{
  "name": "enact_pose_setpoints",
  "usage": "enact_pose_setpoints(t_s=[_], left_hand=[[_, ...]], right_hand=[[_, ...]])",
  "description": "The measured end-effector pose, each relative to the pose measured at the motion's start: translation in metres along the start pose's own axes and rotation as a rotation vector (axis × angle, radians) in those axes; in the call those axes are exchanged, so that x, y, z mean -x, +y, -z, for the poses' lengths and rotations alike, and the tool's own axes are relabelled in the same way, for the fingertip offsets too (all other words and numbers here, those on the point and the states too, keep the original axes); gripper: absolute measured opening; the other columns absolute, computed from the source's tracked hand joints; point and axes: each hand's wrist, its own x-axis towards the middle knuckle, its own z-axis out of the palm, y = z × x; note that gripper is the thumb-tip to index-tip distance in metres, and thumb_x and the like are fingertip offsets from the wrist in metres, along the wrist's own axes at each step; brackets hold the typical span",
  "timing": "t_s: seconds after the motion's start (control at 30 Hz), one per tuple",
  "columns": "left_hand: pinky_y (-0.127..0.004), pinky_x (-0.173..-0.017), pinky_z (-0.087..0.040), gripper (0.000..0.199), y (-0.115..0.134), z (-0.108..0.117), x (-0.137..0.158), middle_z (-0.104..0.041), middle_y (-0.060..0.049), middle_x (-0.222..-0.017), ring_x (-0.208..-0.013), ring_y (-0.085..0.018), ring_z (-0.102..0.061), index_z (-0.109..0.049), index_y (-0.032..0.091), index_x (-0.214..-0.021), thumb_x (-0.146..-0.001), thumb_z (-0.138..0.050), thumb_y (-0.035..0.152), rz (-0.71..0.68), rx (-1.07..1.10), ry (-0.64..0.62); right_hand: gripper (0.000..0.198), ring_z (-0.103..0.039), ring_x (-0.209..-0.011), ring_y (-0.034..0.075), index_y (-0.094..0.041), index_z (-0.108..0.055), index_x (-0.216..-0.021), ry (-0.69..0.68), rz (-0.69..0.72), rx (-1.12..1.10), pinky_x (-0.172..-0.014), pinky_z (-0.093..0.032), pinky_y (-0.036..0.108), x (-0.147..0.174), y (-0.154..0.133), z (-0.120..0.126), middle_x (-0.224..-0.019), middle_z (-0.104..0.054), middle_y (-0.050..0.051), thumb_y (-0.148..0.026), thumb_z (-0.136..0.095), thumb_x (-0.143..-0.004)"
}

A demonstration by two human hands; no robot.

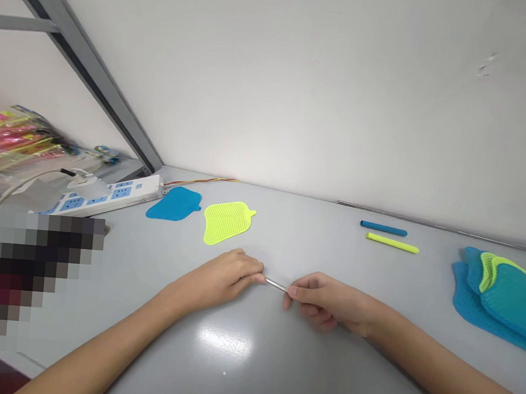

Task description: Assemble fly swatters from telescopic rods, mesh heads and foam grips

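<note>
A thin silver metal rod (pixel 277 284) spans the short gap between my two hands, above the grey table. My left hand (pixel 232 275) is closed around its left end, fingers over the top. Thumb and fingers of my right hand (pixel 321 299) pinch the other end; its remaining fingers curl below. How far the rod runs inside each hand is hidden. Beyond my left hand lie a yellow perforated fly swatter head (pixel 228 221) and a blue fly swatter head (pixel 175 203). Past my right hand are a blue handle tube (pixel 383 228) and a yellow handle tube (pixel 392 243).
At the right edge lies a pile of blue and yellow swatter heads (pixel 510 301). A white power strip (pixel 140 188) with plugged-in cables sits at the left back. Bagged colourful items (pixel 21 138) lie beyond the metal frame post (pixel 96 56). A long metal rod (pixel 425 223) runs along the wall.
</note>
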Motion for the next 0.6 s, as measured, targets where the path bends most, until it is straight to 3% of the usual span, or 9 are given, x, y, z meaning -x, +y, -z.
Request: enact_pose_setpoints(t_s=[0.6], left_hand=[[-0.024, -0.060, -0.030, 0.033, 0.0046, -0.0095, -0.0019, -0.047, 0.001, -0.058, -0.060, -0.012, -0.043, -0.042, 0.016, -0.062, -0.087, -0.026, 0.030, -0.050, -0.090, 0.070]], right_hand=[[0.027, -0.019, -0.044, 0.003, -0.014, -0.054, -0.074, 0.049, -0.024, 0.058, -0.040, -0.013, 0.019, 0.0020, 0.0005, -0.0009, -0.054, -0.025, -0.006, -0.040, -0.047, -0.076]])
